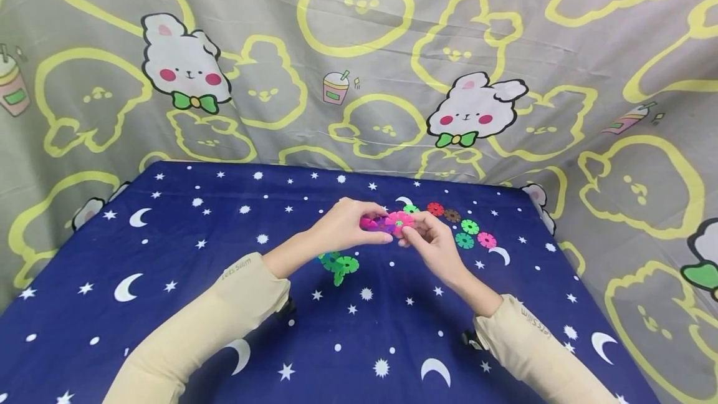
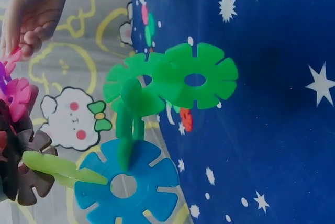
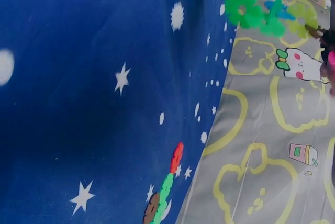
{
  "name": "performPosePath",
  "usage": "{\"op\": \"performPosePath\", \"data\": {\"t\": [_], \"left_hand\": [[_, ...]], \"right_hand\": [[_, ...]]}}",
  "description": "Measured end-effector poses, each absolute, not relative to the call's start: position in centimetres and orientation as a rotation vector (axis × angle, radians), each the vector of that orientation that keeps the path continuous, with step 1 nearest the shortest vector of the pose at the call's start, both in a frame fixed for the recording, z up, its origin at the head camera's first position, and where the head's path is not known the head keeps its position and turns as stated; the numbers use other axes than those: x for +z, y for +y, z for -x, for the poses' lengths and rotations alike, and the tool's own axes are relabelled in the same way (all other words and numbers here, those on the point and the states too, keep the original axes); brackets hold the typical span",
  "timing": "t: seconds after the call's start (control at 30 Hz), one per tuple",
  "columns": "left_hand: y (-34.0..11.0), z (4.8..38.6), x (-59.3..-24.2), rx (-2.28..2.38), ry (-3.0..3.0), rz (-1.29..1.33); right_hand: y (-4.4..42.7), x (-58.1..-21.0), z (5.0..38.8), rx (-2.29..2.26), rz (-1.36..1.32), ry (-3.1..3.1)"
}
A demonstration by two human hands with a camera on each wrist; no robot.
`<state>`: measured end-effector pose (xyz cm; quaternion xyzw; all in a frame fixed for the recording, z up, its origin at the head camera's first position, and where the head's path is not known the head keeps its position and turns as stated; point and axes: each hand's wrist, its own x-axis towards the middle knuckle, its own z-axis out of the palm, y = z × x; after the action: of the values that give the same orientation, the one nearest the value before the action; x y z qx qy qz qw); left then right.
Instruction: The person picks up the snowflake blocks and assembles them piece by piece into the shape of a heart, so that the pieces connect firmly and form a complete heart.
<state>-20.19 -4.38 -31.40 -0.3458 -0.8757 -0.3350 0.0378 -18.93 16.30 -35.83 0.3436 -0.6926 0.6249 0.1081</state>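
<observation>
A chain of slotted plastic discs hangs between both hands. My left hand holds its pink and purple end, fingers above and thumb below. With thumb and fingertips my right hand pinches a bright pink disc that touches the purple one. In the left wrist view, a brown disc, a yellow-green disc, a blue disc and joined green discs make up the rest, hanging below the left hand. How the pink disc meets the chain is partly covered by fingers.
Loose discs lie on the starry blue tablecloth behind and right of my right hand: a red one, a brown one, a pink one and several green ones. A grey patterned curtain stands behind the table.
</observation>
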Motion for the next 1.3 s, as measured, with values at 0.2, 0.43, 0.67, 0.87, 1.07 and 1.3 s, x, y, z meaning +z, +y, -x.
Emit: {"op": "performPosePath", "data": {"t": [0.2,0.43,0.67,0.87,1.07,1.3], "left_hand": [[-4.2,20.6,-31.3,-1.087,-2.686,1.103],[-3.5,20.6,-30.8,-1.422,-2.579,1.100],[-2.7,20.7,-30.9,-1.517,-2.511,1.055],[-2.3,21.1,-31.7,-1.593,-2.464,1.026],[-2.2,21.1,-31.8,-1.582,-2.442,0.999],[-2.6,21.5,-31.7,-1.556,-2.427,0.944]], "right_hand": [[16.1,-35.7,18.6,1.849,-0.874,-2.052],[15.8,-35.9,18.3,1.919,-0.822,-2.033],[15.6,-36.1,18.4,1.908,-0.795,-2.026],[15.2,-36.3,18.3,1.963,-0.816,-2.000],[15.4,-36.2,18.3,1.973,-0.849,-2.016],[17.6,-36.6,19.8,1.843,-0.772,-2.206]]}}
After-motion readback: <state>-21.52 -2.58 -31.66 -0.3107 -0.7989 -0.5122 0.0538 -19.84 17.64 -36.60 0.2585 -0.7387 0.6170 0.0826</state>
